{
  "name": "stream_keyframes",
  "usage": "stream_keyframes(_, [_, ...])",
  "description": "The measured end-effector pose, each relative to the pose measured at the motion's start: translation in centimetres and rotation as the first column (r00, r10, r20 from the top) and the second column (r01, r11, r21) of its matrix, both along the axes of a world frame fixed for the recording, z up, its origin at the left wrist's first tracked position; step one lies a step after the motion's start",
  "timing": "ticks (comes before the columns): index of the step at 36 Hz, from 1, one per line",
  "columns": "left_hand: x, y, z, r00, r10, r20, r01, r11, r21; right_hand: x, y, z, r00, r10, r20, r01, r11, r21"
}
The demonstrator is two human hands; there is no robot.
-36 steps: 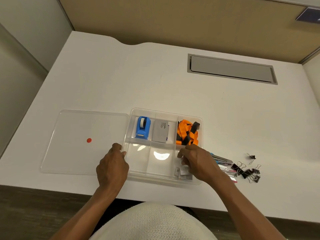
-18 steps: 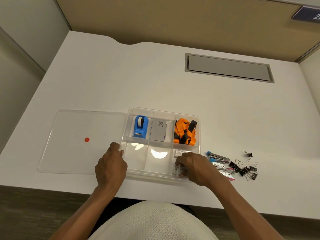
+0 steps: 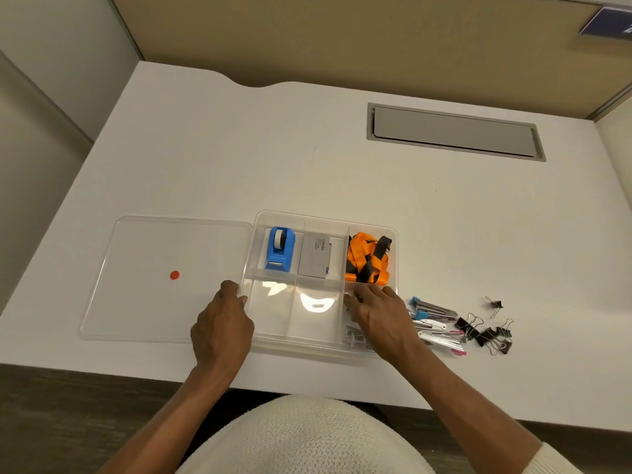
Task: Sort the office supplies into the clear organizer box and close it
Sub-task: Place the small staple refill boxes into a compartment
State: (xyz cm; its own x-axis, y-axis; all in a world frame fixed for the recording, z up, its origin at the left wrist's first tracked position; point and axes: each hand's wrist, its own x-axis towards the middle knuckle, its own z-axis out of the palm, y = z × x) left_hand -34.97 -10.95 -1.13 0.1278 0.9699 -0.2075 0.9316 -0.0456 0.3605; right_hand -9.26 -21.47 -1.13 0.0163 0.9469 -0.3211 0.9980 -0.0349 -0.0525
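The clear organizer box point(image 3: 307, 347) lies open near the desk's front edge. Its back row holds a blue tape dispenser point(image 3: 281, 248), a grey box point(image 3: 314, 254) and an orange-and-black lanyard point(image 3: 367, 258). Small barcoded packets point(image 3: 355, 336) lie in the front right compartment, mostly under my right hand point(image 3: 381, 316), which rests there with fingers curled over them; whether it grips one is hidden. My left hand point(image 3: 222, 326) holds the box's left rim. The clear lid point(image 3: 164, 278) with a red dot lies flat to the left.
To the right of the box lie a blue stapler point(image 3: 431, 307), several slim metal-and-pink tools point(image 3: 441, 338) and several black binder clips point(image 3: 485, 333). A grey cable hatch point(image 3: 455, 131) sits at the back right. Partition walls surround the desk.
My right hand has shifted slightly back and left within the front right compartment, uncovering the barcoded packets near the front wall. My left hand has stayed on the rim.
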Motion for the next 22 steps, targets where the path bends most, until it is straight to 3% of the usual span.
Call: stream_keyframes(22, [0.4,0.0,0.7,1.000,0.012,-0.014,-0.013,0.998,-0.054,1.3,-0.6,1.9,0.976,0.035,-0.213,-0.056,0.994,-0.090])
